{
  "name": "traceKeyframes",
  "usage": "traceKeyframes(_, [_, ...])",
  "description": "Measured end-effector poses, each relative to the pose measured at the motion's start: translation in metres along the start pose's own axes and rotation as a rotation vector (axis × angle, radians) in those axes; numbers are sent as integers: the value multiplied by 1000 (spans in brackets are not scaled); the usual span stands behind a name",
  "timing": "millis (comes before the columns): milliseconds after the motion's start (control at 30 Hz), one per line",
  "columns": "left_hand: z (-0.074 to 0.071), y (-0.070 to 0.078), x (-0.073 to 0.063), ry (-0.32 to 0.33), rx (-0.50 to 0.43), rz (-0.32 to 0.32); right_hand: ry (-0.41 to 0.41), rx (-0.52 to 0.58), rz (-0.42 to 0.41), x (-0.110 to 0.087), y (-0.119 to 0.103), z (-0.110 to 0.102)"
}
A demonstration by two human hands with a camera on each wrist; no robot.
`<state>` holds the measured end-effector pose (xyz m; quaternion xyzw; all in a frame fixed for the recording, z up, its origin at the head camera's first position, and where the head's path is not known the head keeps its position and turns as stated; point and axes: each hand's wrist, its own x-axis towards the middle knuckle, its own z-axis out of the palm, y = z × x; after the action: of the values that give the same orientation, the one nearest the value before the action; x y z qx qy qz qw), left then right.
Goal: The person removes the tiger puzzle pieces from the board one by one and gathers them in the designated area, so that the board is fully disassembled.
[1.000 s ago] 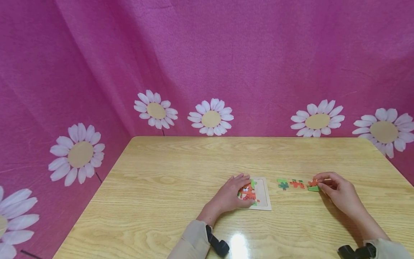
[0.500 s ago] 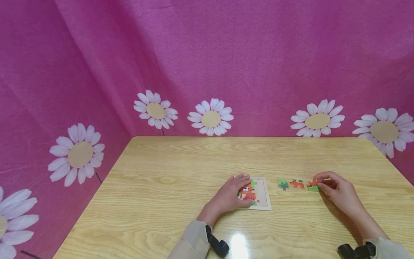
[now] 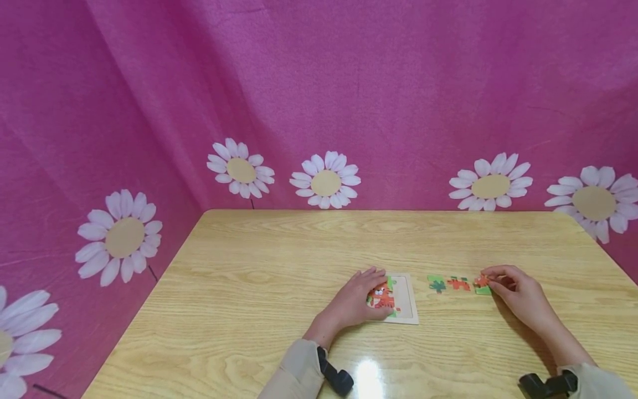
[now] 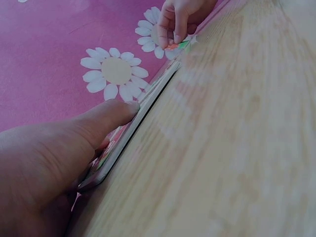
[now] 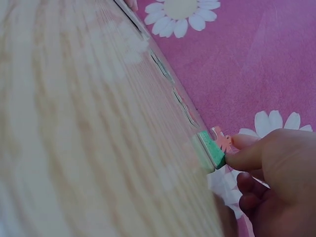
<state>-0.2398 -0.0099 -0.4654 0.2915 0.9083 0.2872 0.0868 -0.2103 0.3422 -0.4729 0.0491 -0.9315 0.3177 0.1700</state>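
Note:
At the table's middle lies a shallow wooden puzzle board, its left part filled with an orange cartoon animal and green bits, its right part bare wood. My left hand holds the board at its left end, thumb along the near edge and fingers over the far edge, covering part of the picture. In the left wrist view the thumb lies on the frame. To the right, my right hand pinches an orange and green puzzle piece between thumb and index finger, close over the tabletop.
Between the board and the right hand lie a green puzzle piece and an orange puzzle piece in a row. The wooden table meets a pink flowered cloth at its back and left sides.
The right hand has shifted very slightly left, and the pinched piece has turned a little. The left hand and the board stay as they were.

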Motion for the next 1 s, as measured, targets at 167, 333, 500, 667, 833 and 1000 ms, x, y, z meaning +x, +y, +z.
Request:
traceKeyframes(167, [-1,1,1,3,-8,-5,-33,2,15,2,0,0])
traceKeyframes(333, [-2,2,1,4,-3,-11,-50,4,13,2,1,1])
traceKeyframes(500, [-1,2,2,10,13,-10,-61,8,17,2,2,2])
traceKeyframes(667, [-1,3,2,14,25,-9,-66,13,15,1,3,2])
traceKeyframes(833, [-1,6,0,21,16,-34,-40,15,14,0,1,2])
traceKeyframes(1000, [1,6,-1,29,-1,-67,-13,33,13,-2,-8,3])
